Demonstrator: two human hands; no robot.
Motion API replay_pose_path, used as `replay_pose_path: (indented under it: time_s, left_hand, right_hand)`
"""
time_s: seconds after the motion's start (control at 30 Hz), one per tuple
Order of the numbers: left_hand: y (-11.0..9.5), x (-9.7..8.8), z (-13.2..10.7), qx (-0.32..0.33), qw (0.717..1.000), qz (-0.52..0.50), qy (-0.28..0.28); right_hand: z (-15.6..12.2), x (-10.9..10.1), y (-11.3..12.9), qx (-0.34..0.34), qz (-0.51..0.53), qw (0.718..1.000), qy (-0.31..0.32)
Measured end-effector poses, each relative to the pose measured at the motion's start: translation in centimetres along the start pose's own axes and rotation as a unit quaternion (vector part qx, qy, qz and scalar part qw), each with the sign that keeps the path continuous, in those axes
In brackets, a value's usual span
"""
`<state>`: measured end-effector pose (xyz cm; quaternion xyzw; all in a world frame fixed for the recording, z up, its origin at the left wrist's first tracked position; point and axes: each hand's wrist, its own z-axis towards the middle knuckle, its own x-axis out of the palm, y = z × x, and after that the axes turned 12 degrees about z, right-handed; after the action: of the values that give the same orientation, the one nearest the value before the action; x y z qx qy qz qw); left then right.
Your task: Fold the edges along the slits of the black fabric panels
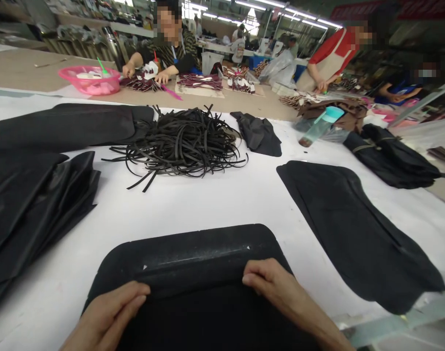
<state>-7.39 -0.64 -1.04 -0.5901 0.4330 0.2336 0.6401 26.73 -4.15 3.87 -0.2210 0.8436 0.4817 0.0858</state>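
Observation:
A black panel [196, 248] with rounded corners and two small white triangular marks lies on the white table covering in front of me. Over its nearer part is a black fabric piece [207, 321], whose upper edge runs between my hands. My left hand [114, 312] pinches that edge at the left, thumb and fingers pressed together. At the right end of the same edge, my right hand [275, 285] is closed in a similar pinch. The fabric's lower part runs out of view at the bottom.
A tangled heap of black straps [185, 136] lies beyond the panel. Black material stacks [28, 204] are at left, and another black piece pile [354, 224] is at right. Farther back stand a teal-lidded bottle [320, 126] and a pink basin [94, 87]; co-workers handle strips there.

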Motion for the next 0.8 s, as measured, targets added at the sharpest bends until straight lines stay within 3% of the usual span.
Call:
replay_pose_path:
  time_s: [0.13,0.27,0.53,0.8]
  left_hand:
    - [-1.9,-2.3,1.9,-0.086,0.991,-0.042,0.099]
    - [-3.6,-3.1,3.6,-0.161,0.980,-0.082,0.078]
    - [-2.8,-1.6,5.4,-0.191,0.975,-0.104,0.046]
    - [-2.3,-1.4,5.7,-0.193,0.980,-0.038,0.037]
  right_hand:
    - [1.5,-2.4,-1.6,-0.017,0.004,0.999,-0.027]
    - [3.2,-3.0,-3.0,-0.016,0.011,0.998,-0.061]
    - [4.8,-2.8,-3.4,0.039,0.029,0.988,-0.146]
    - [4.9,-2.6,-4.2,0.018,-0.002,0.987,-0.160]
